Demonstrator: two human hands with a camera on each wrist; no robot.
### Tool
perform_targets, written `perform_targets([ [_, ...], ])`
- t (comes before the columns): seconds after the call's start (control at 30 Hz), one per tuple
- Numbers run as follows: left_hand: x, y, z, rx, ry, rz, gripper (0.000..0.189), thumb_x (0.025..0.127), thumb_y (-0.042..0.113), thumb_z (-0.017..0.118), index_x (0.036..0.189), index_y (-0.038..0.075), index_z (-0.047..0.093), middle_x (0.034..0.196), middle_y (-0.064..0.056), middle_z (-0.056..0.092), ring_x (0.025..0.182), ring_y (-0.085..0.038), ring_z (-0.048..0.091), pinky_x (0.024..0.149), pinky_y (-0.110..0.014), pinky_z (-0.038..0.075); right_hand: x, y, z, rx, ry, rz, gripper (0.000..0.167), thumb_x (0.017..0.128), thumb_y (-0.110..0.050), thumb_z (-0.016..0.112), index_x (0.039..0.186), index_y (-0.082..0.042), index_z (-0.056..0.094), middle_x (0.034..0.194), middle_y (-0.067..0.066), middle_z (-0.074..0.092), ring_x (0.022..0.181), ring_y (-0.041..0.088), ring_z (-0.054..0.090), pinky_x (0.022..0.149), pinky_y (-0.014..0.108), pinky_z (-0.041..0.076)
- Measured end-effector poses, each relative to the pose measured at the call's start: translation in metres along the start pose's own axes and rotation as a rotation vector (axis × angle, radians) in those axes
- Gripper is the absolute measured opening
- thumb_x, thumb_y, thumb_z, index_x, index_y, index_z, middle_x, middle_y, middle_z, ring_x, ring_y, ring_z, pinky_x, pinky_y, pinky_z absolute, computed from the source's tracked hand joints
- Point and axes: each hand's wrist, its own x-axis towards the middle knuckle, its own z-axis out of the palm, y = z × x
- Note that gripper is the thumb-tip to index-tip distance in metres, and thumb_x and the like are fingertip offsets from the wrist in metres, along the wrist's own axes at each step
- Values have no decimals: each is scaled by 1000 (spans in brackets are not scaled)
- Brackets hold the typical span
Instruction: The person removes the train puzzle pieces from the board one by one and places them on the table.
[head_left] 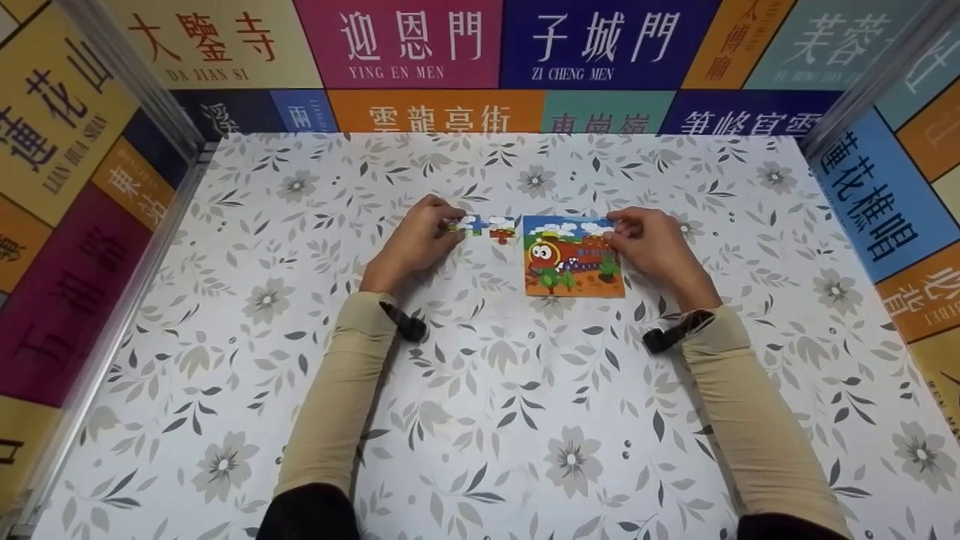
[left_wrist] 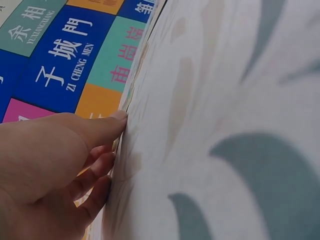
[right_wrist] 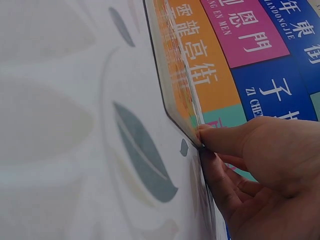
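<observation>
Orange and blue train card (head_left: 574,262) pinched at right, small jigsaw pieces at left
From my head view, the right hand (head_left: 652,240) has thumb and forefinger pinching the card's upper right corner; the left hand (head_left: 422,236) seems to pinch the left jigsaw piece (head_left: 473,224) by its edges, though I cannot tell whether it is lifted off the floral tabletop (head_left: 480,390). The right jigsaw piece (head_left: 502,228) sits between that one and the card, touching neither. To line these up well, I would grip lightly, hold the card flat as reference, and nudge the piece squarely so its tab does not ride up
</observation>
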Motion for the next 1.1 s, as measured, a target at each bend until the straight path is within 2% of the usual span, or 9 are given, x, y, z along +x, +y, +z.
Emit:
perform_targets([
  [0.23,2,-1,0,-25,-3,-17,42,104,14,72,143,2,69,132,-22,59,113,-33,63,102,-45,54,1,1,-1,13,-22,14,44,103,-18,74,145,-9,68,119,19,73,109,29,70,97,36,54],
  [0.47,2,-3,-1,-37,1,-3,43,103,14,73,143,0,69,134,-24,61,112,-35,64,102,-46,53,0,1,0,13,0,5,43,103,-19,75,144,-8,69,117,17,74,106,26,70,90,24,52],
  [0.7,3,1,1,-70,70,-20,39,103,13,72,139,-2,71,126,-23,65,108,-33,64,98,-44,53,-2,1,1,26,-6,11,42,103,-17,74,144,-8,69,117,17,73,105,25,69,88,22,51],
  [0.9,8,11,8,-47,114,1,38,103,14,70,138,-2,71,132,-22,68,125,-37,60,112,-48,47,-2,0,0,28,-12,9,43,103,-17,74,145,-8,68,118,18,73,107,26,70,90,23,52],
  [1.1,14,28,19,-24,80,44,39,105,16,68,140,-2,70,141,-19,69,137,-38,59,122,-48,42,-2,0,1,32,-13,8,43,103,-18,74,145,-9,68,118,18,73,107,26,70,91,25,53],
])
